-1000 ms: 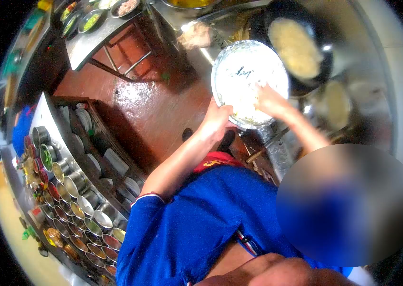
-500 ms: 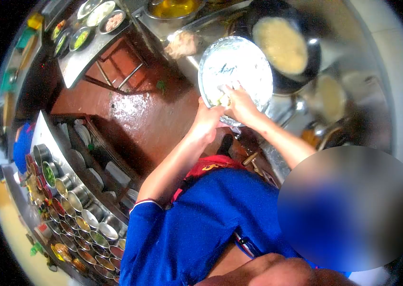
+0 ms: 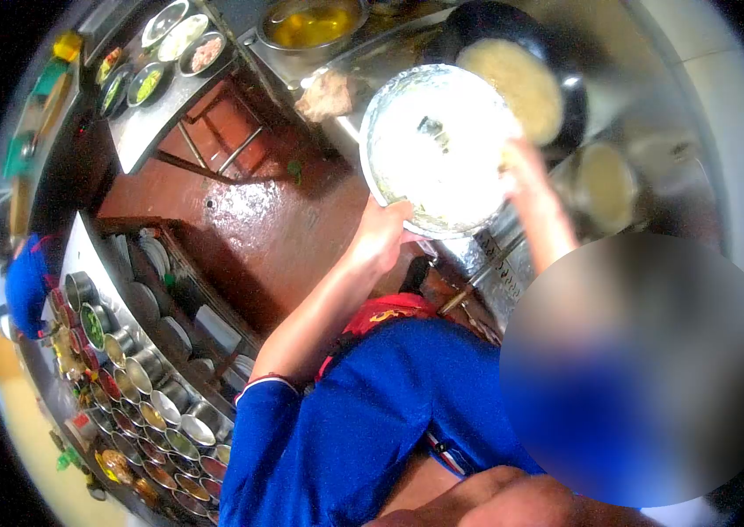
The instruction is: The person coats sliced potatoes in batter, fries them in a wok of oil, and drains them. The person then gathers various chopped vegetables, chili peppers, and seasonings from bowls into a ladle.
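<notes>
A wide, pale metal bowl (image 3: 442, 189), smeared white inside, is held up in front of me. My left hand (image 3: 382, 230) grips its near left rim, with the thumb over the edge. At the right rim is my right hand (image 3: 521, 167), blurred, its fingers bent around something I cannot make out. Behind the bowl, a black wok (image 3: 572, 114) contains pale yellowish liquid (image 3: 521, 88).
A lump of pale dough-like stuff (image 3: 325, 97) lies left of the bowl. Beyond is a pan of yellow oil (image 3: 315, 26). A round pale pan (image 3: 607, 186) sits right. Many metal cups (image 3: 139, 373) and a side table (image 3: 136, 132) with dishes stand left.
My right hand has moved from inside the bowl, near my left hand, to the right rim. The bowl has tilted and shifted slightly. At the far left, a blue-clothed person shows more.
</notes>
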Demonstrator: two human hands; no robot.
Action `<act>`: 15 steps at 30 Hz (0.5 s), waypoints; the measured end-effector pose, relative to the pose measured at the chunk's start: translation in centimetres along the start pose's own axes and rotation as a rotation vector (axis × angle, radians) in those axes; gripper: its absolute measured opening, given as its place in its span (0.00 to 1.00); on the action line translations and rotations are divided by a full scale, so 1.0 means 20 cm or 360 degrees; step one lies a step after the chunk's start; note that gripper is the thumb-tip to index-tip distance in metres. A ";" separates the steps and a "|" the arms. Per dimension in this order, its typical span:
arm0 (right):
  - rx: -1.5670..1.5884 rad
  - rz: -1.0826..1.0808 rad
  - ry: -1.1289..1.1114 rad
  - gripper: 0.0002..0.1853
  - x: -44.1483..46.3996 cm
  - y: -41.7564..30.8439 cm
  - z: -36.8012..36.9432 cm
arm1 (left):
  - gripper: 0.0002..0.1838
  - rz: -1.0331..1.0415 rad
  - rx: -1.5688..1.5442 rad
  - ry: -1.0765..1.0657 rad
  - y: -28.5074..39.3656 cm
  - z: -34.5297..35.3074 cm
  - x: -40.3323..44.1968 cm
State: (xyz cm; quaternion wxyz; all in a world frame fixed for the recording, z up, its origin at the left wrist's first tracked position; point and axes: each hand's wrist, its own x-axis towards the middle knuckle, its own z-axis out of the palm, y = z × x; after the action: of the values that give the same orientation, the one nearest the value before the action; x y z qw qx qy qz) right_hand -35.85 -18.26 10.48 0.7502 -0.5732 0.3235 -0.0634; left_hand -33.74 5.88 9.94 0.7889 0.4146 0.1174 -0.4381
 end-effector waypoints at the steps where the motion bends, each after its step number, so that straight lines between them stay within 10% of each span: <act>1: 0.0170 -0.0096 0.0036 0.17 0.05 -0.07 -0.07 | 0.29 0.0017 0.0002 -0.0020 -0.01 -0.01 0.01; 15: -0.2418 -0.0578 0.0623 0.24 0.96 -0.54 -1.03 | 0.30 -0.0048 0.0037 -0.0011 0.03 -0.05 -0.09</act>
State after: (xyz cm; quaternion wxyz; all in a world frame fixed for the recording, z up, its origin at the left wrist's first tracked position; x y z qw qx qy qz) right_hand -29.23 -47.75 9.59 0.0629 -0.9490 0.3056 -0.0462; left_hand -34.26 7.96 10.56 0.7777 0.4204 0.1159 -0.4528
